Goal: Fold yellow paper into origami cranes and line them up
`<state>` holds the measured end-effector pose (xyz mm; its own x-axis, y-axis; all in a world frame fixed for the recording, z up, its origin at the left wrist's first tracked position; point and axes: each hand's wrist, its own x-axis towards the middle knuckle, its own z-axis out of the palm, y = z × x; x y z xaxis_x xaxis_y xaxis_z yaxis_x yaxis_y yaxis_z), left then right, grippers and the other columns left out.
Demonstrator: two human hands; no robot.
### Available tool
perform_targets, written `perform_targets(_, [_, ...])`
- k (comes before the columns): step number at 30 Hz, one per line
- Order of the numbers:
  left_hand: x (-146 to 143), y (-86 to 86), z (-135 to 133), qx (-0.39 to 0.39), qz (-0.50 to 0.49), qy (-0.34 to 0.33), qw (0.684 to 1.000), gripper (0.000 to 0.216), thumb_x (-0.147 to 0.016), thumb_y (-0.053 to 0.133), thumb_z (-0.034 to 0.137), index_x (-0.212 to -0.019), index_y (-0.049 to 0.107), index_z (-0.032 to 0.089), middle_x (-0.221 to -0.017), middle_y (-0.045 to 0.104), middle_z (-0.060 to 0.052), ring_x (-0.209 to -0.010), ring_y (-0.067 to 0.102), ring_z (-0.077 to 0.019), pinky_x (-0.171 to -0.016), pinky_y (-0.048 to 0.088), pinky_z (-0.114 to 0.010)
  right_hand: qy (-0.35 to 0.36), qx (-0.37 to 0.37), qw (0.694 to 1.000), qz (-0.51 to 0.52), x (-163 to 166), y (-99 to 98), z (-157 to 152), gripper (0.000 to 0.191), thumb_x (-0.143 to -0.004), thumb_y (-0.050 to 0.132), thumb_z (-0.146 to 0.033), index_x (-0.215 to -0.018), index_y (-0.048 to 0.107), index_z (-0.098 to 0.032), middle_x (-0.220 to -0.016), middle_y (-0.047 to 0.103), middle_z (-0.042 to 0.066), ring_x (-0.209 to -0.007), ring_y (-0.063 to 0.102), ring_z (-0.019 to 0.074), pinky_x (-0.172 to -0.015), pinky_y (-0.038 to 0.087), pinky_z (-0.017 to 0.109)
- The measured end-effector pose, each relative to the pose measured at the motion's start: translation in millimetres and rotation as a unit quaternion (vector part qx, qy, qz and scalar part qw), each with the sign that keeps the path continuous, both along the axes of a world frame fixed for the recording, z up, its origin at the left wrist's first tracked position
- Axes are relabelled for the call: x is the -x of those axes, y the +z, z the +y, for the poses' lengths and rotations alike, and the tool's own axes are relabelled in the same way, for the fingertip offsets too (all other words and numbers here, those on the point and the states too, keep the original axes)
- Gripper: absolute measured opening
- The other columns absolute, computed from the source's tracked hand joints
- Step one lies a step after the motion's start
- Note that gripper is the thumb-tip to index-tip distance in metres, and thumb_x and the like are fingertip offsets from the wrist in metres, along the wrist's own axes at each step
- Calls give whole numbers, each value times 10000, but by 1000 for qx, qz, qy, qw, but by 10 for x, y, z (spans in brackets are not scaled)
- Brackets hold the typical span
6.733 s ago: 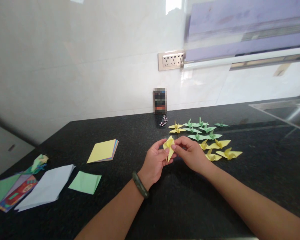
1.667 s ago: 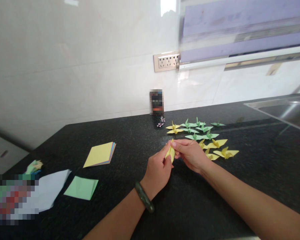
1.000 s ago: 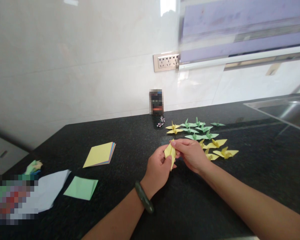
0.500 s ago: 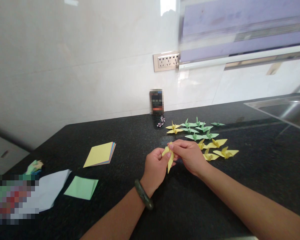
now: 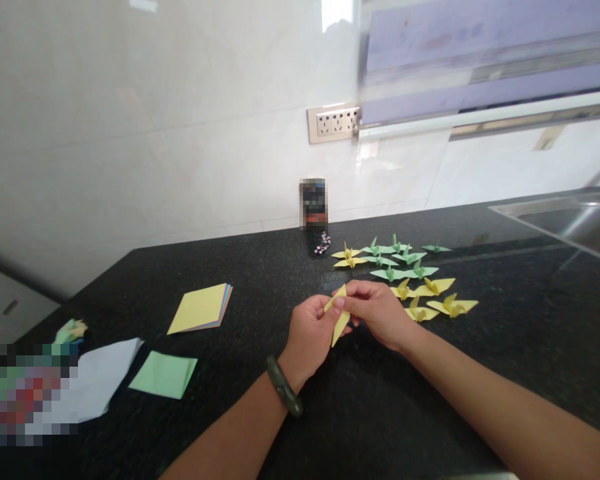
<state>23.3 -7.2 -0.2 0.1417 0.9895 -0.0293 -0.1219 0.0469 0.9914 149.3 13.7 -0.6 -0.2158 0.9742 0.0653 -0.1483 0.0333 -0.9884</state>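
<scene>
Between my two hands is a folded piece of yellow origami paper [image 5: 341, 325], narrow and pointed at its lower end. My left hand [image 5: 311, 333] pinches it from the left, thumb on top. From the right, my right hand [image 5: 377, 310] grips its upper part, with the thumb pressed near the middle; fingers hide some of the folds. Just beyond my right hand stand several yellow paper cranes [image 5: 451, 305], and behind them several green paper cranes [image 5: 391, 273]. Two more yellow cranes [image 5: 349, 255] sit further back.
On the dark countertop [image 5: 230, 413], a stack of coloured paper squares [image 5: 197, 309] lies left of my hands. Nearer are a green paper sheet [image 5: 164, 375] and a white packet [image 5: 107, 377]. A small dark box [image 5: 313, 203] leans on the wall; a metal sink [image 5: 580, 223] is at right.
My right thumb has slid down to the middle of the folded yellow paper, next to the left thumb. The paper has turned slightly and shows a broader face.
</scene>
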Motion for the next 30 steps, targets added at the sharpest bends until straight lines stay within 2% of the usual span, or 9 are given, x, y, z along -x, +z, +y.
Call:
perform_targets(4, [4, 3, -7, 0, -4, -18, 1000, 257, -713, 614, 385, -696, 566, 133, -610, 638, -14, -527, 585, -107, -545, 494, -235, -12, 10, 1000, 26, 2, -16, 7, 218, -613, 720, -312, -577, 604, -130, -512, 543, -24, -408, 410, 52, -394, 297, 196])
perform_targets(9, [15, 18, -13, 10, 16, -19, 1000, 236, -708, 617, 351, -688, 570, 121, -604, 616, -4, -499, 561, -87, -505, 481, -208, -34, 11, 999, 38, 5, 16, -2, 220, -591, 733, -295, -535, 606, -125, -499, 530, -25, -397, 404, 47, -385, 282, 196])
perform_targets(16, [4, 29, -25, 55, 36, -17, 998, 196, -678, 624, 303, -662, 565, 117, -528, 586, 5, -434, 552, -96, -431, 433, -190, -160, 14, 981, 104, -114, 97, 122, 223, -581, 736, -321, -548, 610, -139, -471, 479, -41, -386, 341, 39, -357, 277, 191])
perform_targets(18, [10, 25, -16, 57, 28, -9, 998, 206, -672, 629, 316, -667, 567, 120, -525, 589, 4, -435, 553, -98, -428, 427, -189, -144, 24, 984, 98, -131, 109, 133, 257, -602, 717, -370, -569, 617, -136, -472, 473, -41, -383, 343, 39, -353, 284, 189])
perform_targets(22, [23, 8, 3, 41, 22, -9, 999, 253, -681, 631, 367, -685, 565, 122, -552, 609, -11, -450, 559, -99, -414, 407, -178, -21, 55, 998, 34, -86, 94, 60, 269, -553, 752, -357, -609, 622, -128, -512, 540, -21, -398, 406, 48, -367, 308, 185])
perform_targets(24, [20, 1, 4, 36, 14, -18, 999, 265, -690, 624, 378, -695, 562, 121, -587, 622, -20, -478, 570, -101, -452, 438, -193, 10, 54, 998, 7, -49, 74, 14, 267, -535, 765, -334, -581, 603, -127, -524, 564, -12, -407, 427, 52, -378, 309, 185])
perform_targets(27, [9, 2, -5, 31, 9, -28, 999, 241, -692, 625, 352, -692, 560, 121, -609, 619, -13, -500, 573, -100, -516, 480, -224, -16, 40, 999, -2, -16, 46, -8, 308, -592, 727, -369, -507, 550, -131, -446, 500, -34, -383, 388, 44, -377, 279, 186])
perform_targets(30, [6, 14, -11, 30, 12, -19, 999, 208, -699, 618, 315, -683, 547, 120, -589, 604, -4, -491, 566, -98, -500, 468, -213, -52, 27, 998, 8, -16, 25, 19, 361, -678, 645, -433, -506, 529, -138, -416, 427, -55, -368, 356, 42, -366, 274, 189])
